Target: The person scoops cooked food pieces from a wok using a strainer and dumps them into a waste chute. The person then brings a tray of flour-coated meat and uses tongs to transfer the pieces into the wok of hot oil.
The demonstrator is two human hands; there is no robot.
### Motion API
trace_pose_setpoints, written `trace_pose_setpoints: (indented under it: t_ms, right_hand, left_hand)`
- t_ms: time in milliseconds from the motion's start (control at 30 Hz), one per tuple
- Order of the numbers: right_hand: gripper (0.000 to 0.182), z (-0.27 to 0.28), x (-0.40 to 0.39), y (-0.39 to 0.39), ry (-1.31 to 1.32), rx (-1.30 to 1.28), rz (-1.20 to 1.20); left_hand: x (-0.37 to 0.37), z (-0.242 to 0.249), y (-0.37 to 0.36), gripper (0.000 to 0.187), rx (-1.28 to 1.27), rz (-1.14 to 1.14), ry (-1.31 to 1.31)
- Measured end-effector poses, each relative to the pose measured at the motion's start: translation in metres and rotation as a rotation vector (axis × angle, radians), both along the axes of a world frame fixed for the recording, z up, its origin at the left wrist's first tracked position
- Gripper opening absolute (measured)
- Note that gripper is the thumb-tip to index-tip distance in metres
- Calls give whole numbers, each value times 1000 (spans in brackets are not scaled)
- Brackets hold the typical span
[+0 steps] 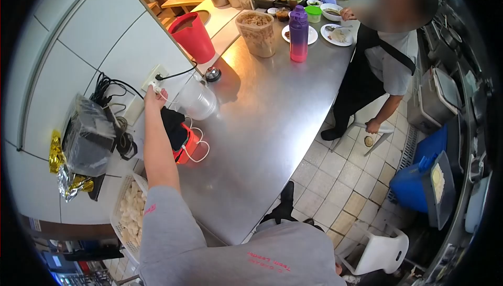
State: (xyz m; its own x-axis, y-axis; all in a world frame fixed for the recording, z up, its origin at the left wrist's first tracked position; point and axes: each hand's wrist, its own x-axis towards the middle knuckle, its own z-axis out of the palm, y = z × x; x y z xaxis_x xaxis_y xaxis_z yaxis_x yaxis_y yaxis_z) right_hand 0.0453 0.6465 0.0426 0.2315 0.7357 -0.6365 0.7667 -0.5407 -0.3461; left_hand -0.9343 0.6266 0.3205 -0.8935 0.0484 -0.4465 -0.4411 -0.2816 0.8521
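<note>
My left hand [157, 96] reaches to the wall at the left, its fingers closed on a white plug [154, 85] at the wall socket [155, 75]. A black plug with a black cord sits in the same socket. A white cable runs from near my hand toward the steel table [251, 129]. Beside my forearm lie a black cloth-like item [172, 123] and an orange-red device [189, 147] with looped white cable. A clear plastic container [197, 101] is close to my hand. Only a sliver of my right hand [338, 269] shows at my right side; its fingers are hidden.
A red pitcher [194, 40], food tub [257, 34] and purple bottle [298, 34] stand at the table's back. At the right, a person [385, 61] sits with one hand near a bowl [331, 12]. A white chair [380, 252] and blue bin [411, 186] are on the right.
</note>
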Motion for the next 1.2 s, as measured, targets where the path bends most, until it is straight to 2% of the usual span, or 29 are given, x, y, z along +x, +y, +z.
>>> trace_pose_setpoints:
  t_ms: [67, 167, 267, 367, 433, 500, 567, 633, 700, 800, 900, 967, 1067, 1100, 1133, 1167, 1200]
  right_hand:
    - [33, 4, -4, 9, -4, -6, 10]
    - [33, 7, -5, 18, -22, -14, 28]
    - [34, 8, 2, 21, -32, -24, 42]
    - [34, 4, 11, 21, -36, -33, 54]
    - [34, -3, 23, 23, -33, -36, 57]
    - [34, -11, 25, 26, -34, -32, 76]
    - [35, -15, 27, 32, -26, -26, 97]
    - [35, -19, 27, 42, -17, -22, 117]
    - [35, -19, 28, 50, -6, -20, 134]
    - [36, -23, 25, 62, 11, -17, 153]
    - [36, -28, 29, 70, 29, -12, 177]
    - [36, -31, 34, 72, 34, -1, 184]
    - [37, -56, 63, 69, 14, 37, 218]
    - [37, -69, 78, 65, 0, 57, 250]
    - [37, -82, 90, 62, -4, 75, 262]
    - [37, -97, 102, 56, -14, 86, 274]
    - [38, -73, 81, 56, 65, 19, 131]
  left_hand:
    - [4, 2, 5, 56, 103, 25, -58]
    - [-5, -8, 1, 55, 143, -5, -11]
    - [6, -6, 0, 50, 127, 29, 24]
    - [40, -7, -1, 42, 66, -28, 170]
    - [103, 14, 20, 35, -69, -48, 222]
    - [130, -11, 21, 33, -380, -329, 455]
    - [191, -13, 38, 31, -788, -647, 714]
    - [240, -33, 50, 33, -1141, -815, 1040]
    - [266, -45, 57, 35, -1319, -1114, 901]
    - [281, -70, 52, 35, -1457, -1139, 1002]
    - [271, -80, 43, 37, -1493, -1227, 1039]
    - [245, -71, 42, 28, -1533, -1114, 1141]
    - [179, -20, 41, 14, -1829, -738, 1452]
    - [146, -16, 30, 14, -1999, -738, 1463]
    - [117, -20, 18, 12, -2097, -618, 1422]
    - [104, -13, 9, 11, -2259, -652, 1434]
    - [80, -20, -1, 12, -2320, -674, 1297]
